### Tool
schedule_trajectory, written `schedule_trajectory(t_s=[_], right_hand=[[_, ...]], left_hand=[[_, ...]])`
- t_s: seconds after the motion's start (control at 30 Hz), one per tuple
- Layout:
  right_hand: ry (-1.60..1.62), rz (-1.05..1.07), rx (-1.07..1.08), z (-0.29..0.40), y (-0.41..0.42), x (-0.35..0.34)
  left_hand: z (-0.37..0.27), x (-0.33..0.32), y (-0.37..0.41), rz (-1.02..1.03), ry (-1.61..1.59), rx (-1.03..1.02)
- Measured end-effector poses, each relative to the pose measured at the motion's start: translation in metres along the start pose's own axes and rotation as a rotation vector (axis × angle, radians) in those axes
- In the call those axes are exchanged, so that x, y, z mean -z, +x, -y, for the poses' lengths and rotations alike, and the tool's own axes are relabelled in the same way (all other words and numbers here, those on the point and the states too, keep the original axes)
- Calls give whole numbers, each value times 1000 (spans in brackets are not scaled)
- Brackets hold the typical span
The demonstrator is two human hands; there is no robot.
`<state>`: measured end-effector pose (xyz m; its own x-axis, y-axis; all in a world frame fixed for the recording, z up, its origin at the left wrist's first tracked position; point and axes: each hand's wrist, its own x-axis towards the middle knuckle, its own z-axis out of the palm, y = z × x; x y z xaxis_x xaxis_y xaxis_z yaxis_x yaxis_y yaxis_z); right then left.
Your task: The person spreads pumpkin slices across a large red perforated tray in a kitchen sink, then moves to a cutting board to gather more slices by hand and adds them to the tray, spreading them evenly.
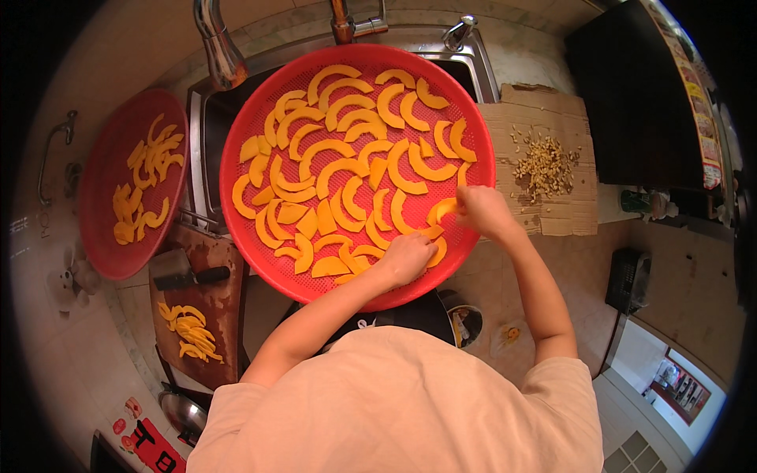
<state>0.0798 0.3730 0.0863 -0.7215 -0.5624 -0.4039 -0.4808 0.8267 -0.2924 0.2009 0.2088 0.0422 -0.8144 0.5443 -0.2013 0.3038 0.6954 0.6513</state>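
A large round red plastic sieve tray (355, 53) rests over the sink in front of me. Curved orange pumpkin slices (337, 171) are spread across its perforated bottom, mostly in one layer, a few overlapping. At the tray's right side, my right hand (486, 211) grips a pumpkin slice (442, 209) between thumb and fingers. My left hand (409, 258) is low over the tray's near right part, its fingers beside a curved slice (437, 252). Those fingertips are partly hidden, so whether they hold a slice is unclear.
Left stands a second red tray (97, 195) with piled slices. Below it, a cutting board (230, 284) carries a cleaver (171, 269) and cut pumpkin (192, 332). Seeds (544, 165) lie on cardboard (565, 109) at right. Faucets (223, 59) rise behind the sink (204, 142).
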Motion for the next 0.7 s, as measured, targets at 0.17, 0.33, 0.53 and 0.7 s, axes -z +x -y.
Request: schedule_trajectory(t_s=[0.17,0.33,0.53,0.7], right_hand=[[-297,82,151,2,9,-22],[-349,55,170,2,18,-30],[-383,-45,234,5,21,-35],[-433,-92,314,7,15,-37]], left_hand=[[-1,-7,-3,-104,-48,2],[-5,-8,-8,-167,-93,21],[-3,-18,-10,-245,-117,21],[0,-18,-12,-281,-167,-3]])
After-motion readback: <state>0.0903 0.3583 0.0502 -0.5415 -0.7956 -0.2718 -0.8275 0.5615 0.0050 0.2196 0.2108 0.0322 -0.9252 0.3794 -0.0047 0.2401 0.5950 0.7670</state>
